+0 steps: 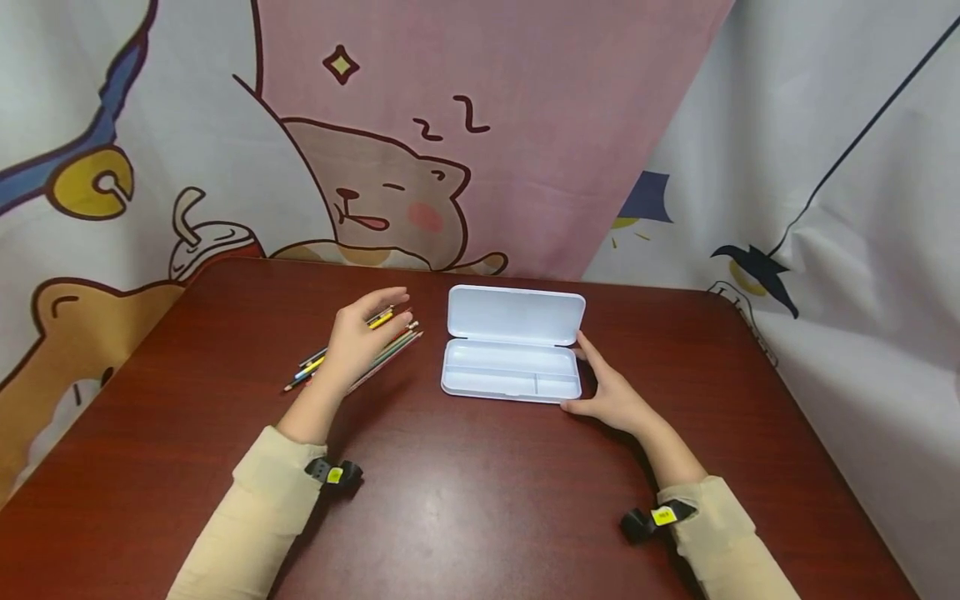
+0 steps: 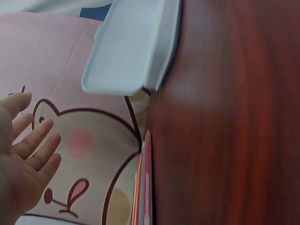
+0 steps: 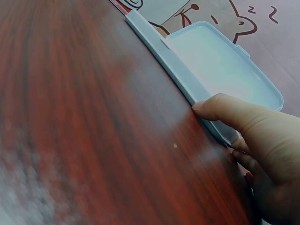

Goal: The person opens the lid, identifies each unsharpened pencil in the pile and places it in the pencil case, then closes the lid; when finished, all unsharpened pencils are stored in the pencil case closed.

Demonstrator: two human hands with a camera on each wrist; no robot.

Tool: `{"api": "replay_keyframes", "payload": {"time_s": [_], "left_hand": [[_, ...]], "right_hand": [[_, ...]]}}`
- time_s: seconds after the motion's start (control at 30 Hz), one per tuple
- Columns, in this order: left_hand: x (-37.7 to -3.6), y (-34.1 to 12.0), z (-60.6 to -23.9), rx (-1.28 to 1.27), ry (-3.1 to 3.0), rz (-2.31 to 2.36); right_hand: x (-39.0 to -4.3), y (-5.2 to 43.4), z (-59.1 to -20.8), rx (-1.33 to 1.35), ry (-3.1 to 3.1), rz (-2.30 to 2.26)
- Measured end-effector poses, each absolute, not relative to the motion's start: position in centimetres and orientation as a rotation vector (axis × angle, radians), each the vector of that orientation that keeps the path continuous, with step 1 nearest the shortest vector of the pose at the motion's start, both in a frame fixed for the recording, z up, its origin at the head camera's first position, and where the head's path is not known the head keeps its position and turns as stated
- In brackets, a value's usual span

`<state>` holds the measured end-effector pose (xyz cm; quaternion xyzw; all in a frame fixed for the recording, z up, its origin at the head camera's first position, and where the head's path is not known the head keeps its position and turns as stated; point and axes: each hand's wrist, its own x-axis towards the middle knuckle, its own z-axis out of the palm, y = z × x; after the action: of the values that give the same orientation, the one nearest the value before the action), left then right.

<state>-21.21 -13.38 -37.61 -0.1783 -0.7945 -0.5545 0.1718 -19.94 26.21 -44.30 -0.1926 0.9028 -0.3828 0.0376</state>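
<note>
At the left of the dark red table [image 1: 480, 500], a loose bundle of pencils [image 1: 390, 343] lay slanted on the wood, their tips pointing toward the back right, well to the left of the case. The left hand [image 1: 360, 337] hovered over or rested lightly on them, palm down; the left wrist view showed its fingers [image 2: 40, 140] straight and slightly spread, holding nothing, and whether the palm actually touched the pencils could not be told. The pencils looked thin, light and stiff, smooth-sided and round enough to roll or fan apart, so they would probably handle best gathered as a bunch and pinched around the middle rather than picked by the tips, which seemed the part most likely to snap. To the right of them, near the middle of the table, stood the pencil case [image 1: 512, 372], a pale plastic box with its hinged lid [image 1: 516, 314] raised toward the cartoon curtain [image 1: 420, 167] behind and its shallow divided tray empty. It appeared light, rigid and a little slippery on the polished top, likely to slide or tip back under a push on the lid, so a steadying hold at an end wall seemed the sound place. The right hand [image 1: 611, 392] was doing just that: its thumb [image 3: 234, 112] pressed against the front corner of the case's right end, with the other fingers extended along that end, lying close together.
</note>
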Motion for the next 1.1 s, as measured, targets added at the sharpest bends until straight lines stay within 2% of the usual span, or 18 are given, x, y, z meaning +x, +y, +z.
{"api": "replay_keyframes", "payload": {"time_s": [0.67, 1.1], "left_hand": [[-19.4, -23.5, -39.7, -0.253, -2.448, -1.249], [-19.4, -26.6, -42.3, -0.170, -2.576, -1.172]], "right_hand": [[-20.1, 26.1, -44.0, -0.636, 2.774, -1.177], [-19.8, 26.2, -44.2, -0.621, 2.766, -1.190]]}}
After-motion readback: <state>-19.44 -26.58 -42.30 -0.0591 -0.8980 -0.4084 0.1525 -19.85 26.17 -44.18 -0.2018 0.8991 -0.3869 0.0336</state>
